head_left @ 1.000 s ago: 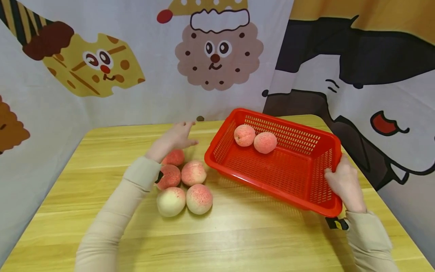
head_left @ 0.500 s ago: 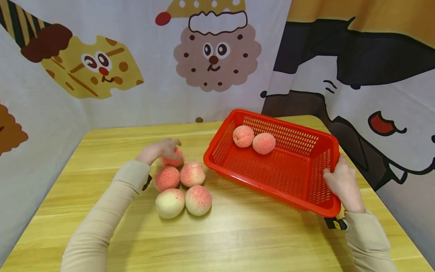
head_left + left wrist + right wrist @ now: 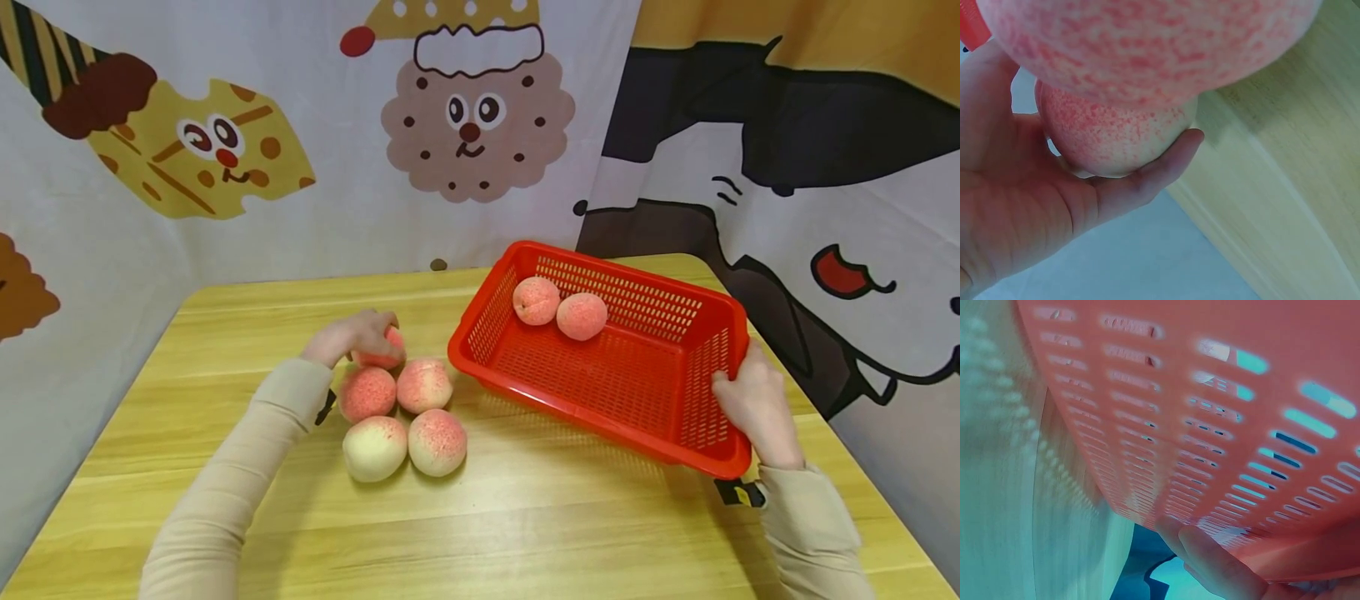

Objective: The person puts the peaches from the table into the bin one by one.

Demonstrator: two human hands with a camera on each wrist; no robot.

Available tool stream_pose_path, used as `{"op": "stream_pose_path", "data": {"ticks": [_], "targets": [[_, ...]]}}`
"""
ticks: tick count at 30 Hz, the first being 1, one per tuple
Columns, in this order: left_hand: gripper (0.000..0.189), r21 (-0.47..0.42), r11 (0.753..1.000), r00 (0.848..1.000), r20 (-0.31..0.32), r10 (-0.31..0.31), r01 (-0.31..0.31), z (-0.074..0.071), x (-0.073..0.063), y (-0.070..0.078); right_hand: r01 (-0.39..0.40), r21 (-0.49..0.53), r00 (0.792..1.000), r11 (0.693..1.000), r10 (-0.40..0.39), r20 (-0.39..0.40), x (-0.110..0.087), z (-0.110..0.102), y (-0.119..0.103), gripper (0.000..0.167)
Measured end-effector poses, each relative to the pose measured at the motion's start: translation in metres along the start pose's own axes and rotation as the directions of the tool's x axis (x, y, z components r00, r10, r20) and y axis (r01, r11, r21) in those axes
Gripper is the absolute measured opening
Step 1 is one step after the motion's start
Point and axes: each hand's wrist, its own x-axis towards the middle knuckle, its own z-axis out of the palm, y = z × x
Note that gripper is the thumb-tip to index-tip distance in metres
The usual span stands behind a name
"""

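Note:
My left hand point(image 3: 351, 336) grips the farthest peach point(image 3: 378, 361) of a group on the table's left half. In the left wrist view its fingers curl round that peach point(image 3: 1110, 140), while another peach point(image 3: 1147, 50) looms in front. Beside it on the table sit a red peach point(image 3: 367, 395), a pink and cream one point(image 3: 424, 386), a pale one point(image 3: 375, 449) and a speckled one point(image 3: 438, 442). My right hand point(image 3: 761, 407) holds the right end of a red plastic basket point(image 3: 600, 418), thumb inside the rim. Two peaches point(image 3: 536, 301) lie in the basket's far left corner.
The wooden table point(image 3: 480, 542) runs back to a cartoon-printed curtain point(image 3: 315, 242). The basket stands at an angle on the right half, its left corner close to the peach group. In the right wrist view its slotted wall point(image 3: 1172, 444) fills much of the picture.
My left hand has come down and back toward me from above the peaches, and its fingers have closed round the farthest one. The right hand and the basket have stayed put.

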Motion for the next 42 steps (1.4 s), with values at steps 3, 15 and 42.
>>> {"op": "stream_pose_path", "data": {"ticks": [3, 15, 42], "targets": [[0.064, 0.003, 1.000, 1.000, -0.013, 0.006, -0.006, 0.000, 0.000, 0.001, -0.006, 0.006, 1.000, 1.000, 0.006, 0.007, 0.000, 0.000, 0.000, 0.063], [0.057, 0.083, 0.993, 0.988, -0.124, 0.097, -0.087, -0.018, 0.000, 0.017, -0.006, 0.000, 1.000, 1.000, 0.006, 0.007, 0.000, 0.000, 0.001, 0.063], [0.058, 0.209, 0.948, 0.926, -0.245, 0.288, -0.240, -0.050, 0.006, 0.165, -0.009, -0.004, 1.000, 1.000, 0.009, 0.004, 0.000, 0.000, 0.001, 0.062]]}}
